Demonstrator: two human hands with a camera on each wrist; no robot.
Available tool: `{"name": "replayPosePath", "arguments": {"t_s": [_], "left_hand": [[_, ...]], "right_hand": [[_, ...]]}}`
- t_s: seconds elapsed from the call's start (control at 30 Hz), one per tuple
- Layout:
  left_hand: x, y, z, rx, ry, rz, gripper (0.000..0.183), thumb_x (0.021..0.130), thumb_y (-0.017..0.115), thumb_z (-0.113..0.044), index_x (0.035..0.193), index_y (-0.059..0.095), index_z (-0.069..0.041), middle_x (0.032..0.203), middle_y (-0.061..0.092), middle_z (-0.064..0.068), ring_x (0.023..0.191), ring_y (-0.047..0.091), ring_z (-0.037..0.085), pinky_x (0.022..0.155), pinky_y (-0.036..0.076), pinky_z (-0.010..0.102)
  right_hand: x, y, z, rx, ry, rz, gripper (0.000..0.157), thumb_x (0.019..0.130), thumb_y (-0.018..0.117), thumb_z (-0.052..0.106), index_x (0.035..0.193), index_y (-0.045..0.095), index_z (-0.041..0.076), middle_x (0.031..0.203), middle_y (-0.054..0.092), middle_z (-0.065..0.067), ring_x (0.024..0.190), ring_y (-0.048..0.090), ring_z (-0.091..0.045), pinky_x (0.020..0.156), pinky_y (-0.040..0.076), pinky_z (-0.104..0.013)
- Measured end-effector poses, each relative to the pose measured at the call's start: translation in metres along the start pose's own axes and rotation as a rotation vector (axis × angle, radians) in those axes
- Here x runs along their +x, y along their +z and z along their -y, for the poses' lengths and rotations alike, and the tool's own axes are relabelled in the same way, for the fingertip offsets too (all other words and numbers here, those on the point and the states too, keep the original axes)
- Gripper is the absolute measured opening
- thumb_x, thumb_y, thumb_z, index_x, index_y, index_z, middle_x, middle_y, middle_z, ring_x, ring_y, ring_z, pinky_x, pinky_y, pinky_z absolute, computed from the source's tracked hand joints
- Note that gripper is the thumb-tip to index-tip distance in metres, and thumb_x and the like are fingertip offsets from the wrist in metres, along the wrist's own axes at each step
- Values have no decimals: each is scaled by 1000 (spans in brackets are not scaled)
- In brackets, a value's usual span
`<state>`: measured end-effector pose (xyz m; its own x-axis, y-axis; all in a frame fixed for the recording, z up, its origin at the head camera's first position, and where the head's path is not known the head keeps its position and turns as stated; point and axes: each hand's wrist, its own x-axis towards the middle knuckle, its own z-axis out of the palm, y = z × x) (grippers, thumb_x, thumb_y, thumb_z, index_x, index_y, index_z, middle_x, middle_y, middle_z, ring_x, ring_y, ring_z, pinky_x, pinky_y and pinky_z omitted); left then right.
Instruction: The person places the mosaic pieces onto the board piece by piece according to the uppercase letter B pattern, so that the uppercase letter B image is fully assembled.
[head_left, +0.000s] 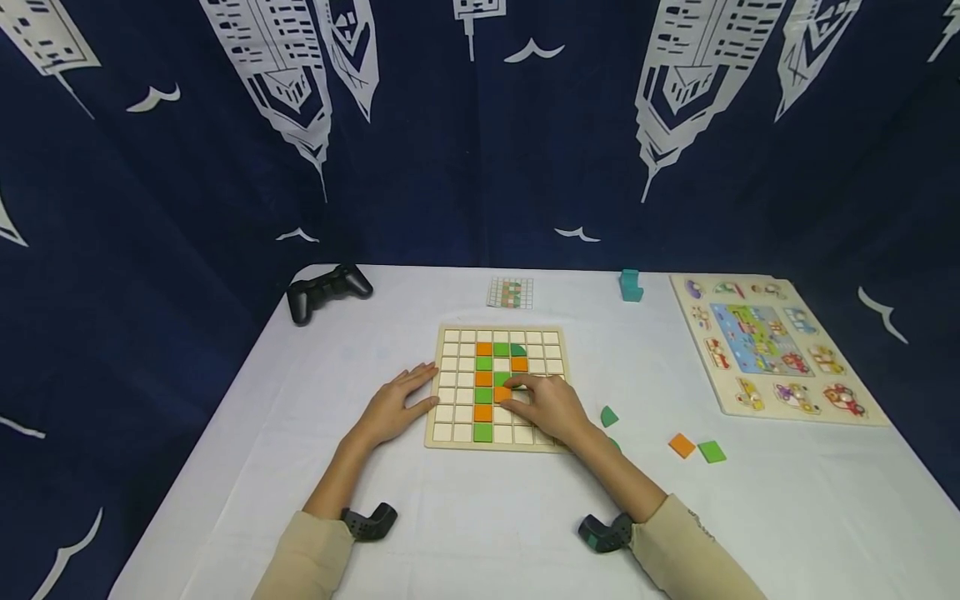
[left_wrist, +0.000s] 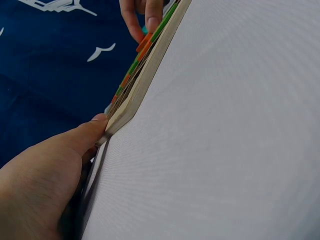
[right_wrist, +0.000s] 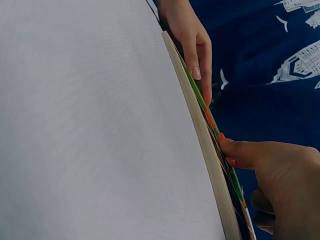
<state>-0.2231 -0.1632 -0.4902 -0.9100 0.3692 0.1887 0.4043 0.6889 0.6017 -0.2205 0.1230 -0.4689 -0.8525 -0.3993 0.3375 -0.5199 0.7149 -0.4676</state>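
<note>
A wooden grid board lies on the table, with orange and green square tiles set in a column and more to its right. One dark green quarter-round tile sits near the top. My left hand rests against the board's left edge, its fingers extended. Over the middle of the board, my right hand pinches an orange square tile between thumb and finger; the left wrist view shows this orange tile tilted above the board. The right hand hides part of the grid.
Right of the board lie a dark green quarter-round piece, another partly behind my forearm, a loose orange tile and a green tile. Farther back are a pattern card, a game controller, a teal block and a picture puzzle.
</note>
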Motion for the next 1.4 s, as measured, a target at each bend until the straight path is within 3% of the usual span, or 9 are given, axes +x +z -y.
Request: {"name": "replayPosePath", "arguments": {"t_s": [0.47, 0.87, 1.13, 1.4], "left_hand": [[1, 0, -1, -9, 9, -1, 54, 90, 60, -36, 136, 47, -12, 142, 40, 1, 133, 31, 20, 111, 22, 40], [0, 1, 0, -10, 22, -12, 53, 90, 60, -36, 136, 48, -11, 141, 41, 3, 133, 32, 23, 110, 23, 43], [1, 2, -1, -10, 40, -14, 54, 90, 59, -36, 136, 48, -10, 141, 41, 3, 132, 33, 23, 110, 23, 43], [1, 1, -1, -10, 20, -5, 55, 90, 59, -36, 136, 47, -11, 142, 40, 3, 133, 31, 21, 111, 21, 41]], "right_hand": [[-1, -1, 0, -9, -2, 13, 30, 78, 73, 36, 98, 71, 13, 43, 35, 12, 40, 23, -2, 37, 24, -20], [-8, -8, -2, 14, 17, 7, 34, 77, 74, 37, 102, 70, 15, 43, 32, 12, 39, 23, -3, 38, 24, -22], [-36, -42, -24, 20, 97, -12, 32, 77, 75, 33, 103, 70, 16, 47, 29, 11, 43, 22, -3, 39, 22, -21], [-84, -72, -48, 6, 103, -81, 27, 75, 77, 30, 97, 71, 16, 48, 25, 14, 43, 18, 1, 37, 20, -18]]}}
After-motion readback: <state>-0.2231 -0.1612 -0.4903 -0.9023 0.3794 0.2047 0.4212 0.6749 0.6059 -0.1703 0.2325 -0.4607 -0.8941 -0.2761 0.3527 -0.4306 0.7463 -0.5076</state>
